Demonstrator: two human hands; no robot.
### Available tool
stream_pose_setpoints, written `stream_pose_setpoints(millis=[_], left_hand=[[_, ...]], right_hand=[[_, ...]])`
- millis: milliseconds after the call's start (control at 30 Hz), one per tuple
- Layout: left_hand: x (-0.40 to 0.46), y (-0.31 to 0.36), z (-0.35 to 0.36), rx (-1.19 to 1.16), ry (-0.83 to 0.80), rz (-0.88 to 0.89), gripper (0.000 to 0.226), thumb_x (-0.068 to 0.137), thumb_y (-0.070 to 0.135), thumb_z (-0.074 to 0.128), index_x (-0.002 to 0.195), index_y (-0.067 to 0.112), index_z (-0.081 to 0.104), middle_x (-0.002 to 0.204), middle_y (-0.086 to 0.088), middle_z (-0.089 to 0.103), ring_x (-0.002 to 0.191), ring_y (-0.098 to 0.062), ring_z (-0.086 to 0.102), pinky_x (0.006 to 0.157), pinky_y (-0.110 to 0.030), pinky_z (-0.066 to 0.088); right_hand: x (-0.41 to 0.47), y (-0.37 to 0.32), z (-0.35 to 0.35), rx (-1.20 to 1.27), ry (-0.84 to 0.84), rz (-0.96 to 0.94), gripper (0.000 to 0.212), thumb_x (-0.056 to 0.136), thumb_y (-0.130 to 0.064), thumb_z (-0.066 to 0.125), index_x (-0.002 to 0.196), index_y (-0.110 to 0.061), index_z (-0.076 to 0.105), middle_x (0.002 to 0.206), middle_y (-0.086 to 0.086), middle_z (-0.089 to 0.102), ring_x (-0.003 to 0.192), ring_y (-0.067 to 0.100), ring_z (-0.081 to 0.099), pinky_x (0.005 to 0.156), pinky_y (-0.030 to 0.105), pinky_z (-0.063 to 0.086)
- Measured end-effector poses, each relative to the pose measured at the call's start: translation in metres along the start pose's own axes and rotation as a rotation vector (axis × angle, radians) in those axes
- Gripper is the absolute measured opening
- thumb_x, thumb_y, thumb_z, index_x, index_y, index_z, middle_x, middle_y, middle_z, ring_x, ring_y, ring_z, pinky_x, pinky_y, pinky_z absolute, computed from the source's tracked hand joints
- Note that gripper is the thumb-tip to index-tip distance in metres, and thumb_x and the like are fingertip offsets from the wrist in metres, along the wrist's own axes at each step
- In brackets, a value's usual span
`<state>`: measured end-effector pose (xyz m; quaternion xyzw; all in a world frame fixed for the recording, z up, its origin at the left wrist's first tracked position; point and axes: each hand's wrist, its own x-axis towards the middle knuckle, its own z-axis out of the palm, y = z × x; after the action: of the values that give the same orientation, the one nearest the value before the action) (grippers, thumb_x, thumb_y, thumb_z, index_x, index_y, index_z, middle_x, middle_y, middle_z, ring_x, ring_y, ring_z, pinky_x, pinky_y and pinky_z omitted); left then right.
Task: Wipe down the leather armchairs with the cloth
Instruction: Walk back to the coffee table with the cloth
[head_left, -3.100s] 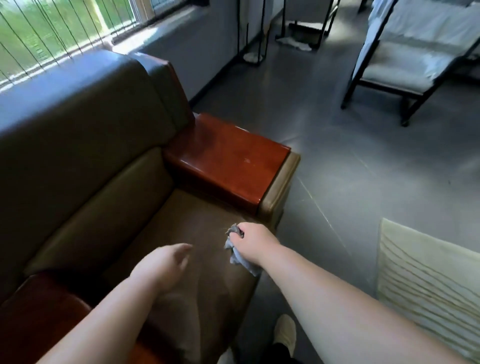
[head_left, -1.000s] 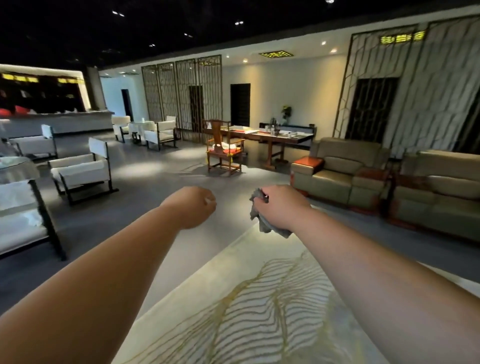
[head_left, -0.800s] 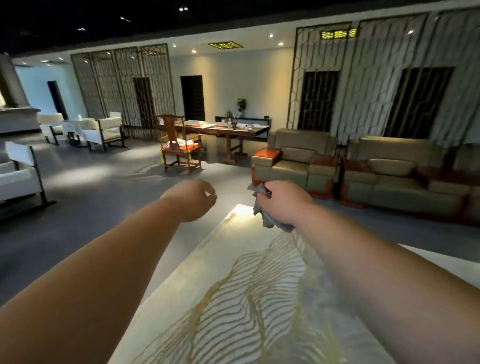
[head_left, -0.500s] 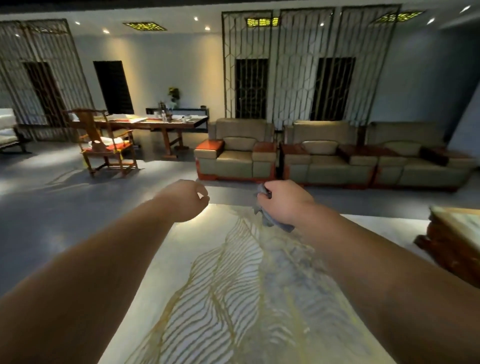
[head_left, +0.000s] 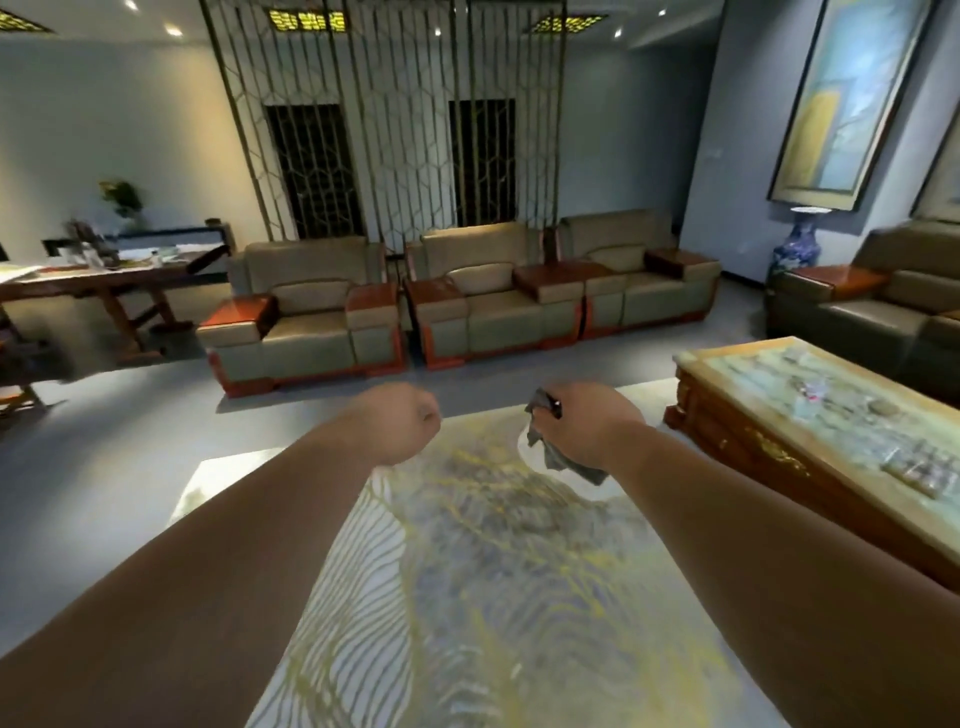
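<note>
Three armchairs (head_left: 306, 317) (head_left: 493, 306) (head_left: 639, 280), one cloth (head_left: 558, 457), one vase (head_left: 797, 241), two hands (head_left: 400, 421) (head_left: 587, 426)

floor (head_left: 104, 467) | rug (head_left: 467, 597); armchairs (head_left: 306, 317); coffee table (head_left: 810, 441)

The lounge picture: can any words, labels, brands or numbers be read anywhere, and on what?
None can be read.
The framed painting shows colour only, no lettering.
The blue and white vase bears pattern, not words.
Items on the coffee table and the wooden desk are too blurred to tell.
The cloth in the right hand is plain.
</note>
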<state>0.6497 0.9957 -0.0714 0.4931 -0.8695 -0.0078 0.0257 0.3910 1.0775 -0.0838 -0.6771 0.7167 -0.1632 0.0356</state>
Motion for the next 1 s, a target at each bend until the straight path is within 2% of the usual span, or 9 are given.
stream_pose_setpoints(millis=[233,333,400,500,567,700,800,900,1000], left_hand=[[0.183,0.096,0.02,0.037,-0.025,0.177,0.032,0.109,0.037,0.042,0.089,0.023,0.063,0.098,-0.001,0.067,0.097,-0.027,0.064,0.081,-0.037,0.048],[0.25,0.133,0.038,0.06,-0.065,0.179,0.029,0.109,0.04,0.043,0.102,0.022,0.064,0.108,-0.004,0.067,0.103,-0.027,0.062,0.077,-0.034,0.039],[0.284,0.152,0.054,0.068,-0.085,0.19,0.03,0.107,0.045,0.042,0.107,0.026,0.064,0.122,-0.002,0.069,0.109,-0.026,0.062,0.084,-0.035,0.047],[0.326,0.177,0.07,0.04,-0.084,0.167,0.037,0.106,0.051,0.044,0.131,0.034,0.066,0.139,0.004,0.064,0.124,-0.025,0.06,0.101,-0.039,0.05],[0.357,0.19,0.076,0.005,-0.086,0.161,0.034,0.104,0.053,0.047,0.128,0.037,0.066,0.139,0.004,0.065,0.121,-0.025,0.061,0.098,-0.038,0.05],[0.427,0.206,0.09,-0.084,-0.083,0.216,0.022,0.103,0.052,0.046,0.098,0.038,0.063,0.124,0.003,0.071,0.104,-0.024,0.063,0.088,-0.036,0.052],[0.47,0.213,0.095,-0.145,-0.099,0.236,0.029,0.103,0.051,0.048,0.116,0.036,0.07,0.129,0.007,0.069,0.112,-0.022,0.064,0.095,-0.037,0.053],[0.533,0.217,0.097,-0.15,-0.102,0.291,0.037,0.104,0.053,0.046,0.131,0.037,0.067,0.138,0.009,0.065,0.121,-0.02,0.061,0.101,-0.039,0.051],[0.595,0.221,0.093,-0.166,-0.103,0.345,0.038,0.103,0.052,0.048,0.133,0.036,0.066,0.137,0.006,0.066,0.119,-0.023,0.062,0.101,-0.04,0.052]], right_hand=[[0.08,0.157,-0.029,-0.02,0.045,0.168,0.03,0.101,-0.053,0.041,0.103,-0.034,0.064,0.089,-0.007,0.07,0.08,0.017,0.064,0.074,0.038,0.059],[0.107,0.213,-0.04,-0.058,0.04,0.226,0.029,0.103,-0.05,0.042,0.095,-0.031,0.063,0.075,-0.011,0.065,0.071,0.012,0.059,0.067,0.033,0.054],[0.121,0.245,-0.044,-0.086,0.037,0.247,0.03,0.103,-0.05,0.041,0.092,-0.031,0.061,0.068,-0.011,0.061,0.069,0.01,0.057,0.069,0.034,0.054],[0.14,0.286,-0.042,-0.085,0.034,0.297,0.033,0.103,-0.051,0.039,0.092,-0.031,0.063,0.069,-0.01,0.059,0.069,0.01,0.056,0.071,0.037,0.055],[0.155,0.312,-0.038,-0.066,0.026,0.332,0.037,0.102,-0.053,0.038,0.093,-0.031,0.066,0.073,-0.01,0.064,0.073,0.011,0.061,0.075,0.041,0.058],[0.193,0.351,-0.032,-0.048,-0.003,0.406,0.037,0.105,-0.051,0.038,0.099,-0.031,0.068,0.082,-0.008,0.07,0.078,0.013,0.066,0.079,0.04,0.06],[0.222,0.371,-0.03,-0.072,-0.028,0.451,0.032,0.107,-0.048,0.042,0.105,-0.029,0.067,0.086,-0.006,0.069,0.079,0.014,0.064,0.081,0.037,0.059],[0.268,0.39,-0.027,-0.121,0.003,0.474,0.037,0.106,-0.048,0.044,0.126,-0.025,0.064,0.1,-0.004,0.068,0.089,0.018,0.063,0.089,0.041,0.058],[0.322,0.407,-0.026,-0.147,0.038,0.526,0.041,0.104,-0.051,0.045,0.133,-0.024,0.059,0.109,0.001,0.066,0.094,0.022,0.062,0.091,0.042,0.057]])
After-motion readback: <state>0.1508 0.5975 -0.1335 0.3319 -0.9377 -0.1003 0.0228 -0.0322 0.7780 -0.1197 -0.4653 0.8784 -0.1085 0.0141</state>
